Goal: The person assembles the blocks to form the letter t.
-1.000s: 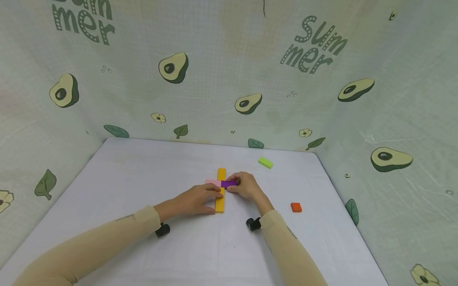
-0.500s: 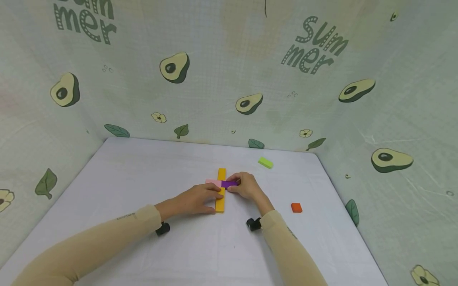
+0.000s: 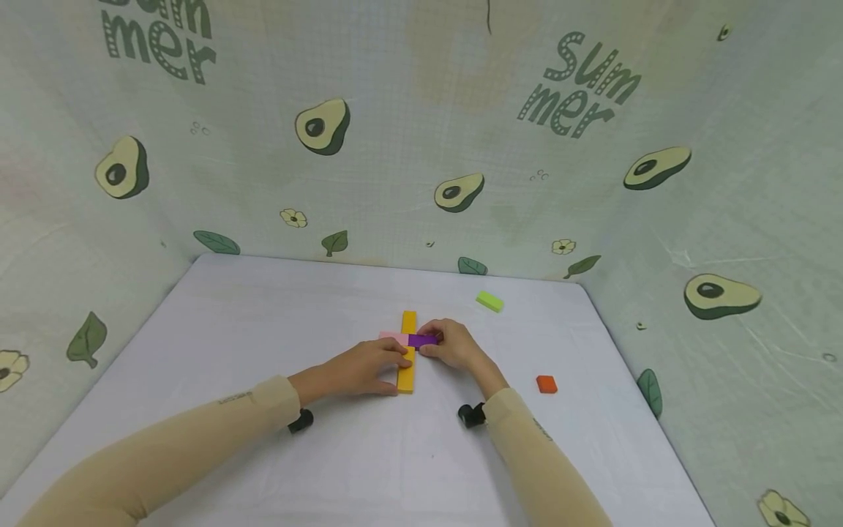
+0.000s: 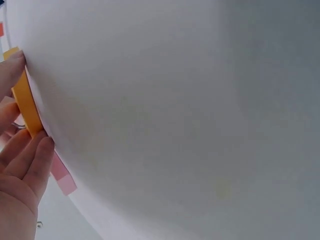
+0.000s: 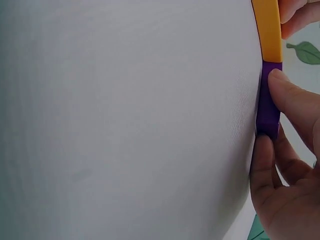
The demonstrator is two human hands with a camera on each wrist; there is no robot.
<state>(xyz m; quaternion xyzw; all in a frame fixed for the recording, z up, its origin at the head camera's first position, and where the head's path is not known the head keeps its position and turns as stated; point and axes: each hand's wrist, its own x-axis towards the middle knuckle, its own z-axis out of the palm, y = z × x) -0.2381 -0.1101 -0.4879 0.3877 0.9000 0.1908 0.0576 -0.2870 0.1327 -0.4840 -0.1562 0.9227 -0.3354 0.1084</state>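
Pinching the purple rectangular block [image 3: 423, 342], the right hand [image 3: 456, 348] has its long axis lying sideways, right at the far end of the yellow rectangular block [image 3: 405, 380], which points away, spanned by the left hand [image 3: 362, 367]!

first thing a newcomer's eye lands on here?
Probably the bright cross of blocks, yellow, pink and purple, on the white table between the left hand and the right hand. Next, likely the avocado-print cloth rising behind. Then two stray blocks: a lime block toward the back right and an orange block nearer, further right.
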